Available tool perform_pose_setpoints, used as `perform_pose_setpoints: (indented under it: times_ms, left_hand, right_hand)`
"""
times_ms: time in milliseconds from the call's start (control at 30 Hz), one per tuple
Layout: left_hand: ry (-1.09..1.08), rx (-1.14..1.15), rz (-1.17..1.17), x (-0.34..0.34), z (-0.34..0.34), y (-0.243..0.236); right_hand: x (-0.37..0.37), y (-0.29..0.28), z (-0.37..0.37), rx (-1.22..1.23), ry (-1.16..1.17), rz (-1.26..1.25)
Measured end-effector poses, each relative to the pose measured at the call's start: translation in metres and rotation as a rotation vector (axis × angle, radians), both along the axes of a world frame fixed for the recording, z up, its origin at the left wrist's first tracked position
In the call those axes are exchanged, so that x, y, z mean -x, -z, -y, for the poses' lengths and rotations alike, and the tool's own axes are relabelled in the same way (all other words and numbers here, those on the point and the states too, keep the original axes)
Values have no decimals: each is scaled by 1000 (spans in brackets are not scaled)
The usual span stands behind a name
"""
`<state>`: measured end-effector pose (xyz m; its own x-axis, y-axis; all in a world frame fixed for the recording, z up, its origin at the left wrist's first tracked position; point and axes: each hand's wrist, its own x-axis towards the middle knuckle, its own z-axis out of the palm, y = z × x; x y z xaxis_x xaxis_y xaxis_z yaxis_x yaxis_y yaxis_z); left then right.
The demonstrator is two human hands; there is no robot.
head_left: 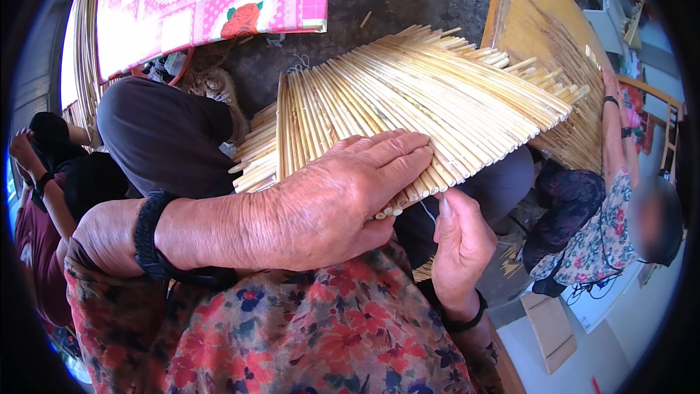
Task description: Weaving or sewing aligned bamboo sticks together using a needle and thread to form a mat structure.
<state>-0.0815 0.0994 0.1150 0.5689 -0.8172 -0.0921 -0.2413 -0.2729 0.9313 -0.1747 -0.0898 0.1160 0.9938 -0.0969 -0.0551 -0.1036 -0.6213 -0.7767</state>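
Observation:
A fan-shaped mat of pale, straight reed stalks (408,95) lies across my lap, its near right edge showing the cut round ends. My left hand (328,201) lies flat on the stalks near that edge, fingers stretched out over them and thumb along the near side. Just under the cut ends, my right hand (463,244) is closed in a pinch, thumb and fingertips against the edge. A thin white thread (428,210) shows beside its fingertips. What the pinch holds is too small to make out.
A table with a pink rose-patterned cloth (240,0) stands at the far left. Behind the mat to the right is a wooden board (536,11). Another person in a flowered top (590,248) sits at the right with stalks; another person in maroon (47,226) sits at the left.

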Motion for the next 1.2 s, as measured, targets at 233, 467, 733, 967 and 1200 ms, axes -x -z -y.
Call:
perform_pose_setpoints:
  times_ms: [233, 467, 733, 967, 1200]
  left_hand:
    - [-27, 4, 4, 1, 1, 2]
    - [-84, 25, -45, 2, 0, 3]
    - [-45, -4, 134, 5, 0, -1]
    - [-89, 103, 158, 8, 9, 9]
    - [-72, 118, 171, 8, 14, 17]
  right_hand:
    - [-3, 1, -4, -74, 41, -11]
    - [-7, -5, -2, -143, 52, -81]
    - [-7, -21, -5, -282, 163, -287]
    - [-10, -22, -6, -573, 338, -403]
    - [-19, -14, -6, -604, 352, -469]
